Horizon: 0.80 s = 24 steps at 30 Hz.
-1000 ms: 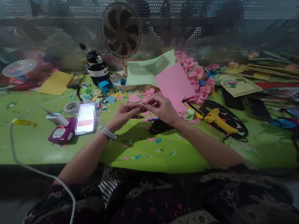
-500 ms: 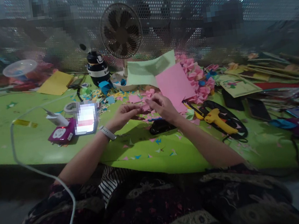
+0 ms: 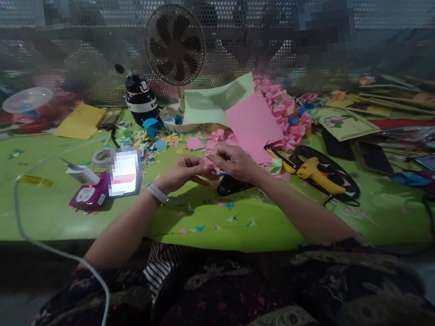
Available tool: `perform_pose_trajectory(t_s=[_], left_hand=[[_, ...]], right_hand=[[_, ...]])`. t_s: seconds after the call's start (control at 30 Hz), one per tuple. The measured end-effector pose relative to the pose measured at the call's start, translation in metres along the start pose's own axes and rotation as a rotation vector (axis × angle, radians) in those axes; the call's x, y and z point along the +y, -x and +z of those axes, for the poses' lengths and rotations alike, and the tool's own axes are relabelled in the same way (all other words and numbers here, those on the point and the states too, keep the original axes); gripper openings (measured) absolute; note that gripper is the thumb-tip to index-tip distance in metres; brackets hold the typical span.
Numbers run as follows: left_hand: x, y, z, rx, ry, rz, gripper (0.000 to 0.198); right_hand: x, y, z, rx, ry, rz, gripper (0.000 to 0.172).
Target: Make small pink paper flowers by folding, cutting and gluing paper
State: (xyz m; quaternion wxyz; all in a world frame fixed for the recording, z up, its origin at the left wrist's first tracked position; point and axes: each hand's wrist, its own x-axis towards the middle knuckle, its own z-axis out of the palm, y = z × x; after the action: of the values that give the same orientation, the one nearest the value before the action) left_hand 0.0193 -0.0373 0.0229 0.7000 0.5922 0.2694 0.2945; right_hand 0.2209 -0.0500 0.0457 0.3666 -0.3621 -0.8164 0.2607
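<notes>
My left hand and my right hand meet over the green table, both with fingers closed. Pinched between their fingertips is a small piece of pink paper, mostly covered by the fingers. Just beneath my right hand lies a black object, partly hidden. A large pink sheet rests beyond that hand, against a heap of folded pink paper pieces. More pink pieces are scattered behind my fingers.
To the right, a yellow glue gun lies on a black dish, beside a yellow cutter. A lit phone and a purple power strip with a cable are at left. A fan and black jug stand behind.
My right hand has shifted slightly left and its fingers have turned inward, closer to my left fingertips. Less of the pink paper shows between them now.
</notes>
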Motion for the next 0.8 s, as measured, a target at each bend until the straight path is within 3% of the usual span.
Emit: perform_pose_trajectory(t_s=[0.37,0.57,0.8], left_hand=[[-0.0001,-0.0004,0.0035,0.035,-0.12,0.099,0.043],[-0.0013,-0.0005,0.0004,0.019,-0.123,0.129,0.042],[-0.0027,-0.0023,-0.0003,0.08,-0.153,0.109,0.044]], right_hand=[[0.0,0.0001,0.0036,0.023,-0.06,0.012,0.038],[-0.0013,0.0009,0.0028,-0.077,-0.015,0.041,0.049],[0.0001,-0.0025,0.0014,-0.151,-0.204,0.111,0.052]])
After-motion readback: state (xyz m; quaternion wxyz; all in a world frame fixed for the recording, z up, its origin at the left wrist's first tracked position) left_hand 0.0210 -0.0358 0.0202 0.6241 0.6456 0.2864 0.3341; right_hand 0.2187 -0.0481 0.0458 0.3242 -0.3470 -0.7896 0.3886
